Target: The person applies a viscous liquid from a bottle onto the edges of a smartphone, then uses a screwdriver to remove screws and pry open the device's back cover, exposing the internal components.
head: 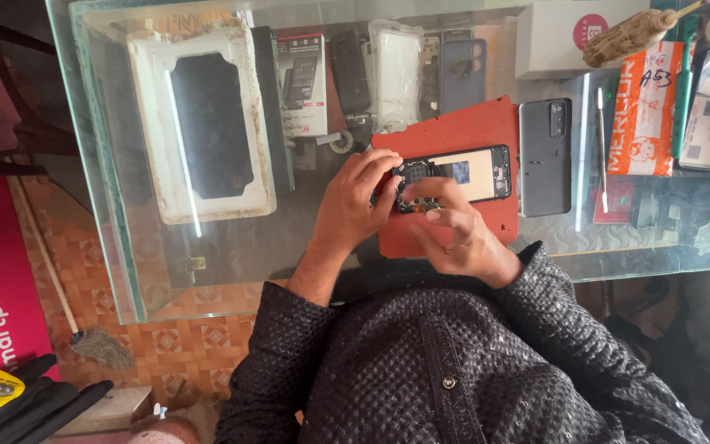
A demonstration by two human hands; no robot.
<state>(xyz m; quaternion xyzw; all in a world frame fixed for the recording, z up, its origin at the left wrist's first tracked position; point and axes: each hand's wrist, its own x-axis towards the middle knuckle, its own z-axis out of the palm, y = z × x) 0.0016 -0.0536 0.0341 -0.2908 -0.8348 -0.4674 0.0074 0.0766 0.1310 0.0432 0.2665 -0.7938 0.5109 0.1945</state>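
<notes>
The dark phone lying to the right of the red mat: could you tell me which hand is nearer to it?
The right hand, beside the dark phone; the left hand is farther, across the opened phone.

The left hand [353,205] grips the near end of an opened phone [454,177] with its back cover off, thumb and fingers pinching its edge, while the right hand [458,234] presses fingertips onto the circuit area just beside that grip. Under both lies a red mat [454,131] on the glass counter [232,247]. Beyond the grip, past the phone's far end, a dark back cover [545,156] lies flat.
</notes>
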